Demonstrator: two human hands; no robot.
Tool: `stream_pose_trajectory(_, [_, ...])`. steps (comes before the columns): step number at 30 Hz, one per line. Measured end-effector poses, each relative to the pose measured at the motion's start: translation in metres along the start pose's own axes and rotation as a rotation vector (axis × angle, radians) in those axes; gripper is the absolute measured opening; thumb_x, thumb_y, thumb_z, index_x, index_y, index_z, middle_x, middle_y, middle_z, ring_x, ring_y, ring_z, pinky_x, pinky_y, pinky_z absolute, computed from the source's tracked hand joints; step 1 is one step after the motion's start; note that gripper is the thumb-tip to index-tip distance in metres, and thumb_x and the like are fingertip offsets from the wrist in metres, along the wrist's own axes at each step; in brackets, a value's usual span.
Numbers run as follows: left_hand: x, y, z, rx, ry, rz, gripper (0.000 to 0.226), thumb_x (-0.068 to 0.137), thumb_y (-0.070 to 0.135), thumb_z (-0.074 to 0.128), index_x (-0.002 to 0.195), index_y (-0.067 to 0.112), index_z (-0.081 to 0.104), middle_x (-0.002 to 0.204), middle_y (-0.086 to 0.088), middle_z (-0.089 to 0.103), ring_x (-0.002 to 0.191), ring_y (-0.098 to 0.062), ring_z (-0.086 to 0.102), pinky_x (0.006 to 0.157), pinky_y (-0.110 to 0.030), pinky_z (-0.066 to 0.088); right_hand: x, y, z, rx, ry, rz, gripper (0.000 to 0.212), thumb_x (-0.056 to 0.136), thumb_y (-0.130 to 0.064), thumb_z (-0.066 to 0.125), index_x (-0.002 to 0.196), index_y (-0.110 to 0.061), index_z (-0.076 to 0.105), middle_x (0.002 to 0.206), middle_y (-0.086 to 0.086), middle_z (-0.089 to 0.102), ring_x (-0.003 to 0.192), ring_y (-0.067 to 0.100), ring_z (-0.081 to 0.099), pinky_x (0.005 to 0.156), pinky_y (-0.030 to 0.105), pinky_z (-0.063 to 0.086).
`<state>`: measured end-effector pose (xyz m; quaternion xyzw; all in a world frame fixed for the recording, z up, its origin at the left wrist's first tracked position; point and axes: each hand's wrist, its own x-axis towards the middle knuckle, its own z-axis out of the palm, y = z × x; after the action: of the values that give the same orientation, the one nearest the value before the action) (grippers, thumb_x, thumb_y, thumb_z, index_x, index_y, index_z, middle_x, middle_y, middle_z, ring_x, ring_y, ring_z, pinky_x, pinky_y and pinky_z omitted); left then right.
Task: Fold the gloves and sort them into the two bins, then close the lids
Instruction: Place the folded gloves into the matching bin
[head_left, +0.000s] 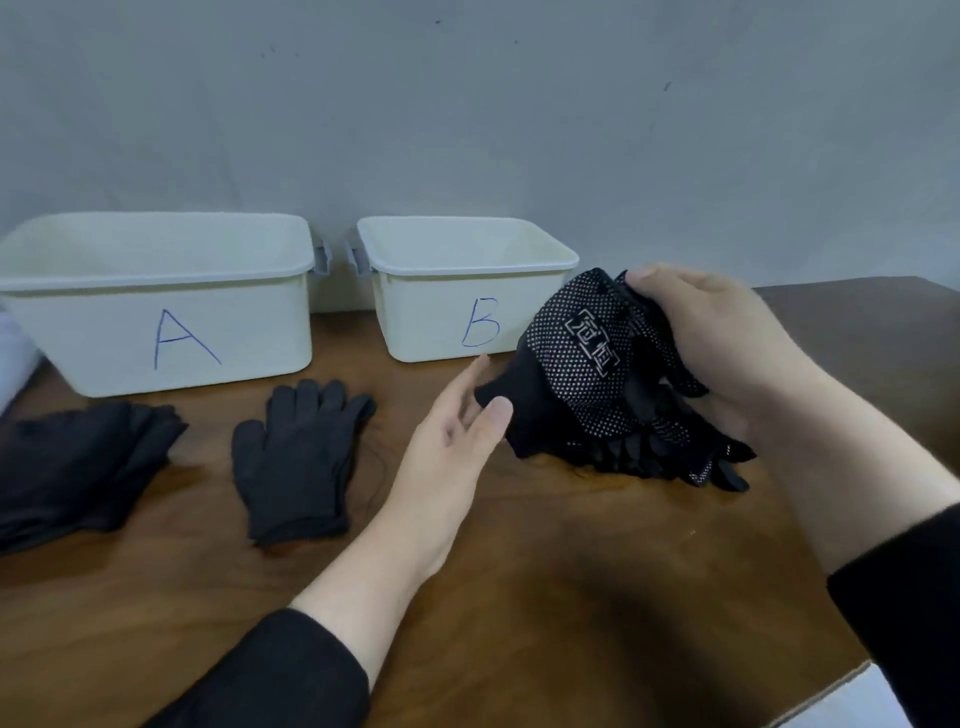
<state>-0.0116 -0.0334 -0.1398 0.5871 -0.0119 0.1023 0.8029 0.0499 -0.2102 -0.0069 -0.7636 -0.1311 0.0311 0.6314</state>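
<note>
My right hand (722, 338) grips a black glove with white dots (582, 364), lifted just in front of the right corner of bin B (441, 265). Under it lies a pile of similar dotted gloves (675, 457). My left hand (457, 441) is held with straight fingers, its thumb touching the cuff of the lifted glove. Bin A (156, 270) stands to the left of bin B; both are white, open and look empty. A plain black glove stack (296, 457) lies flat in front of the bins. Another heap of plain black gloves (78, 467) sits at the far left.
The brown wooden table (519, 597) ends at the lower right, with its edge running diagonally. A grey wall rises right behind the bins. Something white (13, 358) shows at the left edge beside bin A. No lids are visible.
</note>
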Motion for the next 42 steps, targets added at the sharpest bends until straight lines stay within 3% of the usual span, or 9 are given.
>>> stream_pose_trajectory(4, [-0.022,0.016,-0.016,-0.196,0.064,-0.102,0.031,0.099,0.018,0.058,0.127,0.004,0.062,0.125,-0.014,0.069,0.121,-0.03,0.063,0.101,-0.05,0.051,-0.004,0.02,0.038,0.166,-0.118,0.115,0.031,0.105,-0.023,0.05,0.103,-0.004,0.074,0.101,0.017,0.075,0.091,0.027,0.07,0.078,0.038,0.055])
stream_pose_trajectory(9, [-0.032,0.032,-0.049,-0.14,0.281,-0.073,0.024,0.1,0.018,0.059,0.121,0.012,0.066,0.116,-0.007,0.074,0.109,-0.023,0.069,0.088,-0.044,0.057,-0.005,0.038,0.071,0.273,-0.364,0.235,0.047,0.097,-0.051,0.052,0.123,-0.015,0.068,0.117,0.006,0.075,0.099,0.019,0.073,0.075,0.037,0.061])
stream_pose_trajectory(12, [-0.036,0.04,-0.066,0.039,0.315,-0.049,0.021,0.101,0.023,0.057,0.118,0.017,0.068,0.109,-0.003,0.075,0.099,-0.02,0.072,0.071,-0.035,0.057,-0.001,0.046,0.083,0.121,-0.401,0.206,0.049,0.084,-0.038,0.075,0.128,-0.021,0.064,0.113,0.005,0.075,0.1,0.019,0.073,0.085,0.041,0.061])
stream_pose_trajectory(16, [-0.032,0.057,-0.082,0.339,0.279,-0.006,0.017,0.101,0.025,0.059,0.109,0.022,0.073,0.101,0.003,0.077,0.096,-0.017,0.073,0.079,-0.039,0.06,0.002,0.049,0.096,-0.21,-0.357,0.046,0.016,0.092,-0.009,0.068,0.105,-0.017,0.073,0.093,0.002,0.079,0.07,0.011,0.072,0.058,0.014,0.051])
stream_pose_trajectory(21, [-0.008,0.075,-0.093,0.43,0.311,0.071,0.015,0.09,0.021,0.072,0.09,0.006,0.069,0.088,-0.007,0.075,0.08,-0.019,0.066,0.078,-0.044,0.054,0.014,0.053,0.097,-0.366,-0.263,-0.052,0.018,0.095,-0.007,0.058,0.087,-0.011,0.073,0.068,0.006,0.068,0.04,0.002,0.043,0.042,0.011,0.033])
stream_pose_trajectory(28, [0.027,0.121,-0.07,0.796,0.267,0.416,0.012,0.091,0.021,0.07,0.08,0.023,0.07,0.068,0.016,0.064,0.065,0.003,0.053,0.062,-0.016,0.04,0.047,0.041,0.095,-0.3,-0.077,-0.204,0.009,0.093,-0.019,0.071,0.086,-0.025,0.073,0.079,-0.002,0.074,0.066,0.011,0.063,0.065,0.021,0.048])
stream_pose_trajectory(32, [0.018,0.105,-0.058,1.162,0.07,0.667,0.015,0.086,0.02,0.071,0.099,0.017,0.075,0.095,0.005,0.07,0.093,-0.013,0.062,0.086,-0.032,0.049,0.059,0.048,0.084,-0.572,-0.113,-0.268,0.029,0.095,-0.011,0.058,0.109,-0.032,0.072,0.105,-0.007,0.073,0.077,0.004,0.066,0.074,0.022,0.049])
stream_pose_trajectory(37, [-0.042,0.035,-0.076,1.486,-0.412,0.224,0.054,0.094,0.063,0.05,0.135,0.031,0.061,0.142,0.012,0.055,0.131,-0.005,0.045,0.119,-0.033,0.028,0.019,0.078,0.078,-0.74,-0.253,-0.212,0.04,0.096,-0.004,0.049,0.114,-0.033,0.07,0.109,-0.02,0.067,0.104,0.0,0.061,0.092,0.02,0.047])
stream_pose_trajectory(42, [-0.063,0.036,-0.117,1.374,-0.187,0.334,0.033,0.099,0.05,0.045,0.093,0.029,0.07,0.096,0.017,0.065,0.095,-0.005,0.057,0.093,-0.027,0.042,-0.017,0.12,0.104,-0.658,-0.351,-0.327,0.018,0.096,-0.025,0.066,0.108,-0.035,0.074,0.101,-0.024,0.067,0.099,-0.005,0.061,0.09,0.021,0.052])
